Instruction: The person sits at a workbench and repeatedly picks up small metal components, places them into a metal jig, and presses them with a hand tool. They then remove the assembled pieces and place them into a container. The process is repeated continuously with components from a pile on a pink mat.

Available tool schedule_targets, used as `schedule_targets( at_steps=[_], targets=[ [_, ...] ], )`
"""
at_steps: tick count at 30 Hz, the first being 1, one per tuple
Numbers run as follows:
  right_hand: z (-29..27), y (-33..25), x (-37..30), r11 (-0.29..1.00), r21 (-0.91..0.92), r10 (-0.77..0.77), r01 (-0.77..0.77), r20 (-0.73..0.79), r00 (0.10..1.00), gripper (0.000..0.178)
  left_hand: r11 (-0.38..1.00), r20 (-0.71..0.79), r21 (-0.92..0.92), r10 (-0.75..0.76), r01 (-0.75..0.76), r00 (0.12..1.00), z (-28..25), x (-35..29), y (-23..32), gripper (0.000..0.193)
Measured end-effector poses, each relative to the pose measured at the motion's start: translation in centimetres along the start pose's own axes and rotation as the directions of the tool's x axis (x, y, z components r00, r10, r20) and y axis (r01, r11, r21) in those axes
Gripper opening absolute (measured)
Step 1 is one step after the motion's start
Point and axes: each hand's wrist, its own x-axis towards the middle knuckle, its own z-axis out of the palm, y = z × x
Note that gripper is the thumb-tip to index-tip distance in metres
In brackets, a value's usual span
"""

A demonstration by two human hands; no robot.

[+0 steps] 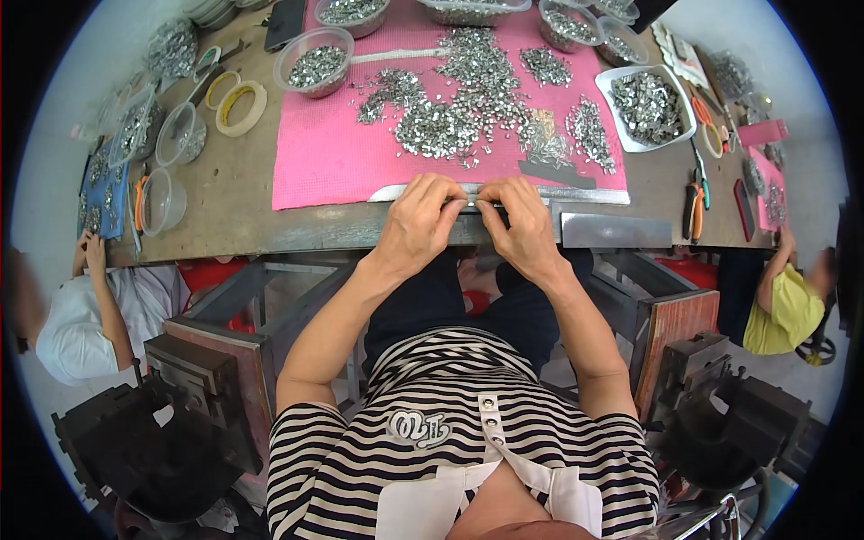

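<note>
Pinching a metal strip [468, 202], both hands [421, 225] [525, 227] rest at the pink mat's [324, 153] edge on the worn workbench [234, 198].

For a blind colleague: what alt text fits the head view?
Both hands, left hand and right hand, pinch a thin metal strip at the near edge of a pink mat strewn with small metal pieces; a workbench holds bowls of more.

**Your clothing, seen from above**

You wear a short-sleeved top with narrow black and white horizontal stripes, its sleeves ending above the elbows. A white placket with small metal snaps runs down the chest beside a pale embroidered emblem, and a white collar opens at the neck. Your trousers are dark. Both forearms are bare.
</note>
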Motion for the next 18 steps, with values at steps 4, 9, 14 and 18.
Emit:
schedule_targets(
  at_steps=[4, 9, 14, 18],
  targets=[
    [-0.07, 0.15, 0.03, 0.999, -0.029, -0.022, 0.022, 0.016, 1.000, 0.018, 1.000, 0.000, 0.015, 0.001, -0.001, 1.000, 0.02, 0.03, 0.14, 0.017],
    [0.03, 0.10, 0.20, 0.992, -0.078, -0.097, 0.095, -0.013, 0.995, 0.020, 0.990, -0.015, 0.119, 0.081, -0.079, 0.997, 0.31, -0.18, 0.63, 0.019],
    [-0.14, 0.01, 0.41, 0.977, -0.123, -0.173, 0.173, 0.006, 0.985, 0.018, 0.981, -0.049, 0.148, 0.133, -0.125, 0.990, 0.44, -0.47, 0.52, 0.018],
    [-0.46, 0.39, 0.67, 0.969, -0.134, -0.203, 0.205, 0.028, 0.979, 0.016, 0.975, -0.087, 0.161, 0.171, -0.155, 0.981, 0.35, -0.69, 0.43, 0.019]
  ],
)
